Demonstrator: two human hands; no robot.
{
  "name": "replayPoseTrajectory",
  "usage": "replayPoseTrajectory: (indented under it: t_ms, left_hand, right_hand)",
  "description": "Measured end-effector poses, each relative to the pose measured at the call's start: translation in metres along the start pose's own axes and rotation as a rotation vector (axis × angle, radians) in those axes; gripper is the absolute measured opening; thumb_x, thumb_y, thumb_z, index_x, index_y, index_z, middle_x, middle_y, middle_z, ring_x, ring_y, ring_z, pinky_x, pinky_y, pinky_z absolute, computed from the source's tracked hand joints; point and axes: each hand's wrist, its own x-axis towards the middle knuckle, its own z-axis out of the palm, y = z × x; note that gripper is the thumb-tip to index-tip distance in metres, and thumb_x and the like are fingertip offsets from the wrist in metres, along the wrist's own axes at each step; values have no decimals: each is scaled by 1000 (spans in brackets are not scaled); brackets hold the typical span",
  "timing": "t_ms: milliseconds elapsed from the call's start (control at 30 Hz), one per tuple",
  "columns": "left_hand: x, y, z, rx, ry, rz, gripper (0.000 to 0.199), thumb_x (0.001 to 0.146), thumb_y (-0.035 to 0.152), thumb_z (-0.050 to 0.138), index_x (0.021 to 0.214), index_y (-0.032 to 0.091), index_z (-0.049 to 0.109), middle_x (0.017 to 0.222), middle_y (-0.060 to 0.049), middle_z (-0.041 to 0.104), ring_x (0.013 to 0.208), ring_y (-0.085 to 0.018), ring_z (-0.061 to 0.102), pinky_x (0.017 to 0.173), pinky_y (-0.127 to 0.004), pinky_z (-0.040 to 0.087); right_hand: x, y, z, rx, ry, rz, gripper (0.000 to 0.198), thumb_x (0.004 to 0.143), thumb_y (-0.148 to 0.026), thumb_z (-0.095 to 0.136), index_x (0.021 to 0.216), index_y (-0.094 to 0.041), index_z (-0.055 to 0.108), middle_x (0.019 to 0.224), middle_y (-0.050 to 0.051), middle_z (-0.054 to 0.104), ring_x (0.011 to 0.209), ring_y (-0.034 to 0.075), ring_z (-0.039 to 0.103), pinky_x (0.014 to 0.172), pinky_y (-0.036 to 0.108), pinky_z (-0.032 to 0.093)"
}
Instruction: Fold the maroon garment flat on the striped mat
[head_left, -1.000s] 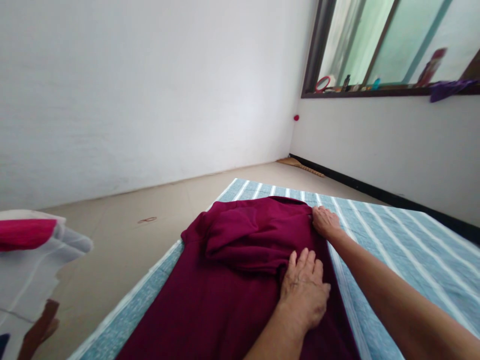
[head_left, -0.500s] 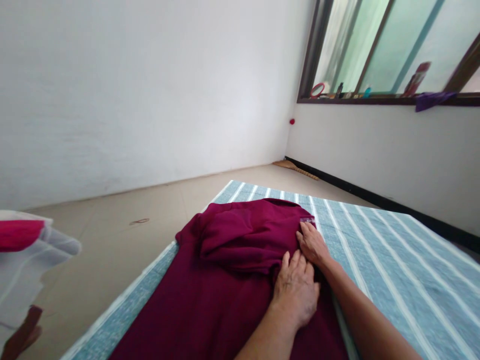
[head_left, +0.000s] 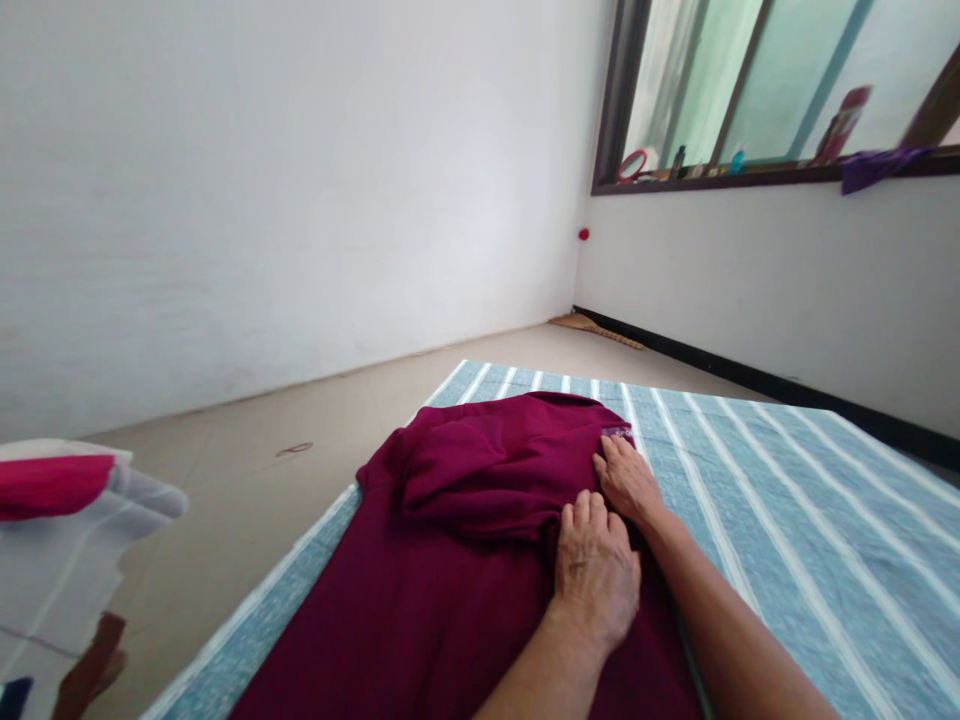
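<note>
Garment (head_left: 457, 570), lower centre of frame — your left hand (head_left: 596, 565), right hand (head_left: 628, 480) palm-down on it, likely steadying its fold (head_left: 476, 480) — grip: cannot tell.

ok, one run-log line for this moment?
left hand: on maroon garment | right hand: on garment, beside pale lettering | garment: bunched toward far end, lying on blue-white striped cloth

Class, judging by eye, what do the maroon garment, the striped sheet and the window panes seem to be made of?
Maroon garment: probably soft cloth, matte, by its rounded folds. Striped sheet: apparently woven cloth, perhaps cotton; dull, speckled blue surface. Window panes: likely glass, smooth, greenish light showing through.
</note>
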Motion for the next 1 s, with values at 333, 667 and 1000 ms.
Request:
replayPoseTrajectory:
  t_ms: [333, 667, 1000]
  left_hand:
    - [2, 7, -2, 107, -58, -54, 41, 85, 38, 50, 112, 9, 58, 128, -20, 50, 118, -32, 42, 101, -52, 26]
    - [1, 8, 1, 152, -58, -37, 43, 87, 38, 45, 117, 9, 56, 130, -22, 49, 117, -33, 41, 92, -51, 32]
    - [0, 8, -7, 143, -80, -9, 46, 88, 33, 42, 124, 8, 53, 125, -22, 53, 111, -34, 43, 86, -50, 35]
  right_hand:
    - [-1, -2, -3, 33, 11, 13, 43, 94, -32, 31, 130, -10, 40, 133, 16, 44, 122, 24, 39, 101, 33, 26]
    - [-5, -5, -9, 147, 59, 23, 39, 93, -30, 34, 125, -12, 45, 128, 15, 47, 120, 23, 40, 102, 34, 27]
    - [-12, -28, -32, 492, 112, 10, 37, 91, -31, 31, 116, -17, 54, 120, 10, 57, 112, 21, 50, 97, 31, 37]
